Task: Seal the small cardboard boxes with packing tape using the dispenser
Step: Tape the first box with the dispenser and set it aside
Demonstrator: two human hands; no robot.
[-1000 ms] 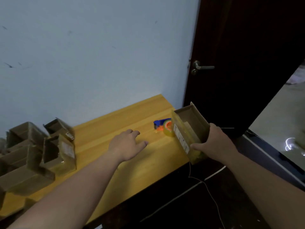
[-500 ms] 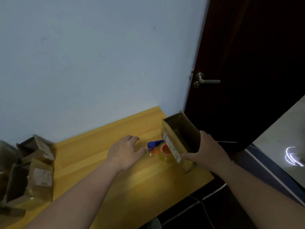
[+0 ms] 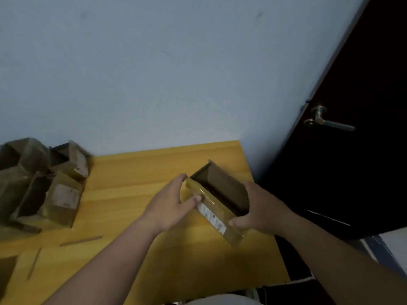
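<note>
An open small cardboard box (image 3: pixel 220 190), its near side covered in shiny tape with a white label, sits tilted near the right end of the yellow wooden table (image 3: pixel 123 199). My right hand (image 3: pixel 262 208) grips its right end, thumb on the taped side. My left hand (image 3: pixel 171 203) holds its left end, fingers at the far corner and thumb on the taped face. The tape dispenser is hidden from view.
Several open cardboard boxes (image 3: pixel 41 181) are piled at the table's left end. Two thin cardboard strips (image 3: pixel 81 238) lie on the near left of the table. A pale wall stands behind, and a dark door with a lever handle (image 3: pixel 328 122) is on the right.
My left hand moved right from the table onto the box's left end. The box came lower over the table, and the blue and orange tape dispenser is no longer visible.
</note>
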